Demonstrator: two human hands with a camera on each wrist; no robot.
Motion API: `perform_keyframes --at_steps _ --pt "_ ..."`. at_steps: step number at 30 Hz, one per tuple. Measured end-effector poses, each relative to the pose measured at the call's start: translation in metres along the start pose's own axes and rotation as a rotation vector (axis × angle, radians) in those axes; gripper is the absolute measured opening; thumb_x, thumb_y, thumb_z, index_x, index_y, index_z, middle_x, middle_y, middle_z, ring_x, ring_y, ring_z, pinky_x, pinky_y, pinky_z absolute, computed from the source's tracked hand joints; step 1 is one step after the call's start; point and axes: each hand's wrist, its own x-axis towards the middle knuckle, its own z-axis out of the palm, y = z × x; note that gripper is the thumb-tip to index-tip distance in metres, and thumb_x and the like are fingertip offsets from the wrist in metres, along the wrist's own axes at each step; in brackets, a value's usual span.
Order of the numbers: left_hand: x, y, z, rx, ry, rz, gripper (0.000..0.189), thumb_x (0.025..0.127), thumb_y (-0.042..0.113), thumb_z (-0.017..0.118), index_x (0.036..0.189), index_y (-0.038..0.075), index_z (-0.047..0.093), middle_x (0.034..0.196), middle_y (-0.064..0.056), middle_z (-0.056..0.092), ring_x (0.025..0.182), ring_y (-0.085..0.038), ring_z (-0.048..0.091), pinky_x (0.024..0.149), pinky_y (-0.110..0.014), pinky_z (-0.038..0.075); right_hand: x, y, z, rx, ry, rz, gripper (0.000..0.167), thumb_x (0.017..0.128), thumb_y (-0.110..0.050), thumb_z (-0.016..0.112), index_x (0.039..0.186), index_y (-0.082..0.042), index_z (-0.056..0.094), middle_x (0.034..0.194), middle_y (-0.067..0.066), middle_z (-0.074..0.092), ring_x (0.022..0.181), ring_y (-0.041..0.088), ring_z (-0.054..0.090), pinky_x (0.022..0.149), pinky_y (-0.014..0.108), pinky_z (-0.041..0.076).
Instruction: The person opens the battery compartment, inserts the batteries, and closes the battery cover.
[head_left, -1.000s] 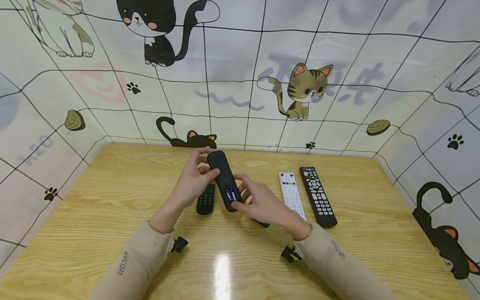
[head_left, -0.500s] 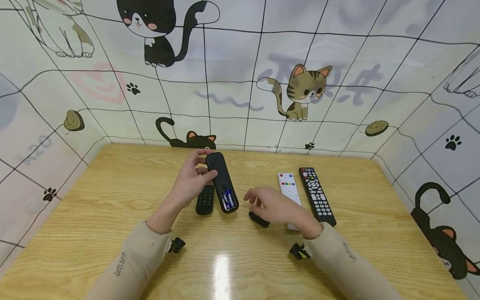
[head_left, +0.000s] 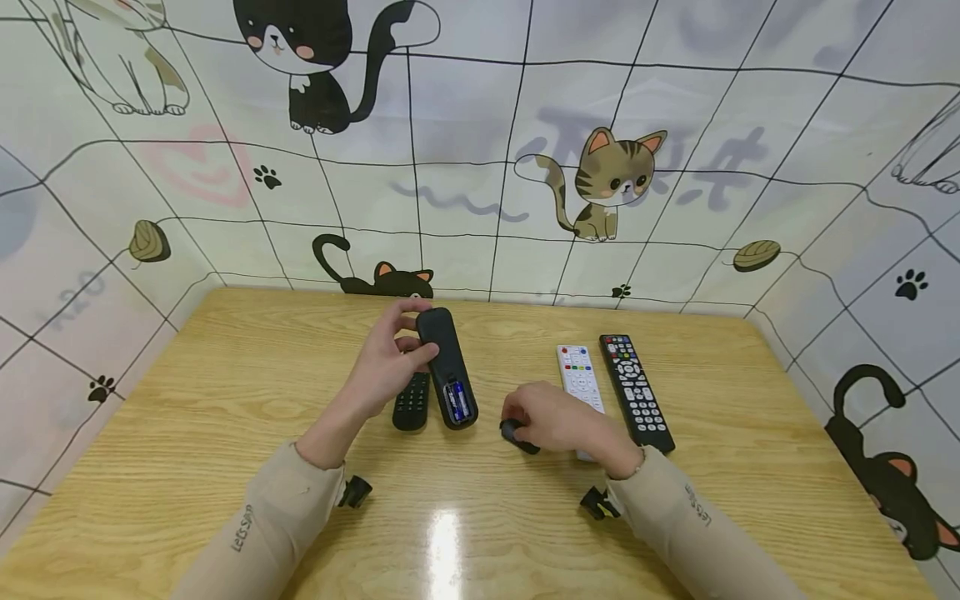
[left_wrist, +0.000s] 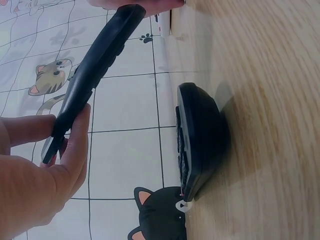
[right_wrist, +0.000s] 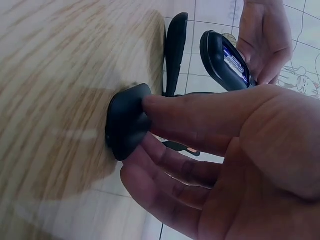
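Observation:
My left hand holds a black remote control above the table, thumb on its back and fingers at the far edge. The remote's back faces up, and two blue batteries show in its uncovered compartment at the near end. Over to the right, my right hand pinches a small black battery cover low at the tabletop, with the thumb on one side and fingertips on the other. Beside the raised remote, a second black remote lies buttons up, its far part hidden behind my left hand.
A white remote, partly covered by my right hand, lies at the right. Next to it is a longer black remote with white buttons. A cat-printed cloth rises behind the wooden table.
My right hand has left the held remote's battery end, moved right and down, and taken hold of the battery cover on the table. The left hand and its remote have barely shifted.

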Motion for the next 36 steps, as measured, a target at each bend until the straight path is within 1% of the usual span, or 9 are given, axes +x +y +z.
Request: perform_keyframes --at_steps 3,7,12,17,20,24,30,36 --pt "0.0 0.0 0.0 -0.001 -0.003 -0.004 0.056 0.096 -0.012 0.062 0.146 0.004 0.044 0.124 -0.024 0.051 0.092 -0.03 0.067 0.079 -0.042 0.06 0.001 0.001 0.0 0.01 0.001 0.013 0.01 0.091 0.0 0.075 0.095 -0.01 0.073 0.077 -0.006 0.06 0.072 0.014 0.054 0.07 0.034 0.048" --pt "0.0 0.0 0.001 0.001 -0.009 -0.001 0.055 0.096 -0.012 0.062 0.145 0.004 0.044 0.124 -0.023 0.051 0.092 -0.029 0.067 0.079 -0.041 0.059 0.001 0.002 -0.002 0.027 0.01 0.024 0.012 0.091 0.001 0.075 0.095 -0.01 0.073 0.08 -0.005 0.062 0.075 0.014 0.056 0.071 0.034 0.05" --pt "0.0 -0.001 0.001 0.004 -0.009 -0.003 0.056 0.095 -0.012 0.063 0.145 0.004 0.044 0.123 -0.022 0.052 0.091 -0.028 0.066 0.079 -0.04 0.059 -0.001 0.003 -0.004 0.063 0.016 0.012 0.014 0.091 0.001 0.075 0.097 -0.01 0.071 0.083 -0.004 0.063 0.077 0.013 0.058 0.071 0.033 0.051" --pt "0.0 -0.001 0.001 0.01 -0.008 -0.01 0.056 0.095 -0.012 0.063 0.146 0.006 0.045 0.124 -0.021 0.052 0.093 -0.028 0.066 0.079 -0.039 0.059 -0.003 0.005 -0.006 0.137 0.031 -0.001 0.02 0.091 0.003 0.075 0.105 -0.01 0.071 0.088 -0.003 0.064 0.081 0.013 0.06 0.073 0.032 0.053" --pt "-0.001 -0.001 0.001 0.008 -0.01 -0.01 0.056 0.095 -0.012 0.063 0.145 0.007 0.046 0.124 -0.021 0.052 0.093 -0.029 0.066 0.08 -0.039 0.059 -0.004 0.006 -0.007 0.182 0.038 -0.008 0.023 0.091 0.003 0.074 0.11 -0.011 0.073 0.089 -0.003 0.064 0.079 0.013 0.06 0.07 0.031 0.054" --pt "-0.001 -0.001 0.001 -0.003 -0.016 -0.005 0.055 0.095 -0.012 0.062 0.144 0.008 0.046 0.124 -0.022 0.052 0.094 -0.03 0.066 0.08 -0.04 0.059 -0.006 0.006 -0.009 0.253 0.04 -0.033 0.021 0.093 0.001 0.073 0.111 -0.011 0.073 0.088 -0.002 0.064 0.075 0.015 0.062 0.064 0.031 0.056" --pt "-0.001 -0.001 0.003 -0.009 -0.018 -0.005 0.055 0.095 -0.013 0.062 0.144 0.006 0.046 0.123 -0.022 0.052 0.092 -0.028 0.065 0.078 -0.038 0.059 -0.009 0.003 -0.012 0.331 0.077 -0.108 0.02 0.093 0.001 0.073 0.111 -0.008 0.072 0.089 -0.002 0.065 0.079 0.016 0.064 0.064 0.03 0.059" --pt "-0.001 -0.001 0.006 -0.013 -0.022 -0.005 0.053 0.095 -0.013 0.062 0.142 0.006 0.047 0.123 -0.022 0.052 0.093 -0.029 0.065 0.077 -0.037 0.06 -0.01 0.0 -0.014 0.421 0.09 -0.137 0.021 0.094 0.002 0.073 0.114 -0.004 0.071 0.091 0.002 0.065 0.079 0.023 0.067 0.066 0.038 0.061"
